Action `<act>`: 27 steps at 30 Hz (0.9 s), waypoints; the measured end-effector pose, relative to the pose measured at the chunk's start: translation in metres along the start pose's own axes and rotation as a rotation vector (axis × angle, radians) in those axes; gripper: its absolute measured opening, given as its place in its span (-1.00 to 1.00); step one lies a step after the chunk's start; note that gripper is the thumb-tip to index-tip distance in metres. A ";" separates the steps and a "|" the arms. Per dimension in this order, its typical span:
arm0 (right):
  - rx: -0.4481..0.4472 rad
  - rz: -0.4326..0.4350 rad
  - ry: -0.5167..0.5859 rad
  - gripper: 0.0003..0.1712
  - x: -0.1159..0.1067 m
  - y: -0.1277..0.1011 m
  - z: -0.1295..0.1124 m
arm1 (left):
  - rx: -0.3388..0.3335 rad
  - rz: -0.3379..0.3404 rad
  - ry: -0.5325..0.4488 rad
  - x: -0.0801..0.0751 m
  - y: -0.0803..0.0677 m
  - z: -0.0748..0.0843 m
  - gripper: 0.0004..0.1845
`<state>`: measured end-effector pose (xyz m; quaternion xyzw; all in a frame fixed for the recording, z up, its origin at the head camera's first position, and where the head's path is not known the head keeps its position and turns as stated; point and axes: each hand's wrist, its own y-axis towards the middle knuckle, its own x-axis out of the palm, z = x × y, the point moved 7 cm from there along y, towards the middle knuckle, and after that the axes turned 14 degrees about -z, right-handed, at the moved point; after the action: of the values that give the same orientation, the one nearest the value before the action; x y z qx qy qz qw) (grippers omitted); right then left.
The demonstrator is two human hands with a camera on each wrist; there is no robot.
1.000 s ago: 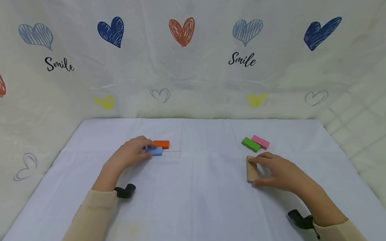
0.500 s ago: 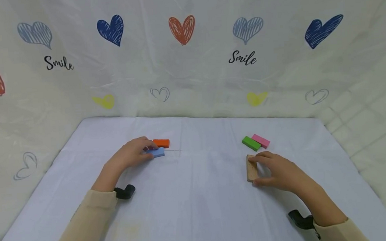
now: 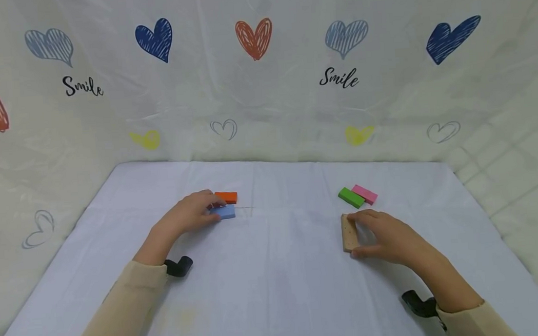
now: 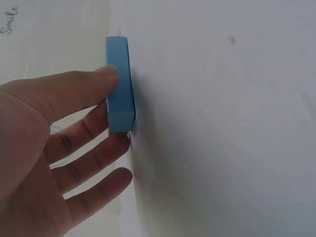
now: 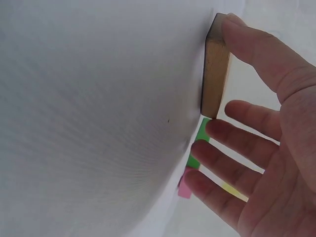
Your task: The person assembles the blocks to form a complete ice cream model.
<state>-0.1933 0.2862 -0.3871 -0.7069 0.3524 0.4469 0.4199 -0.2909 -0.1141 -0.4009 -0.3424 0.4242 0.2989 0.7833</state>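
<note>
My left hand (image 3: 195,209) pinches a light blue block (image 3: 225,212), its thumb on the near long side in the left wrist view and its other fingers behind. An orange block (image 3: 227,197) lies just beyond the blue one, partly covered by the fingertips. My right hand (image 3: 389,236) spans a plain wooden block (image 3: 349,234) lengthwise, thumb at the near end and fingertips at the far end. Past that block lie a green block (image 3: 351,197) and a pink block (image 3: 365,194), side by side; both also show behind the fingers in the right wrist view.
A white cloth (image 3: 285,280) covers the table, with a faint crease running right from the blue block. Behind it hangs a pale sheet (image 3: 293,110) printed with hearts and "Smile". Each wrist wears a black camera mount (image 3: 180,266).
My left hand has slid the blue block a little to the right along the orange one. The wooden block under my right hand has shifted very slightly left. Green and pink blocks stay put.
</note>
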 end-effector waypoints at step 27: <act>-0.047 -0.004 0.000 -0.09 0.003 0.008 -0.017 | 0.044 -0.019 0.068 0.003 0.016 0.026 -0.64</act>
<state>-0.1937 0.2674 -0.3882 -0.7172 0.3405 0.4542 0.4043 -0.2897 -0.0838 -0.3972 -0.3391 0.4540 0.2703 0.7784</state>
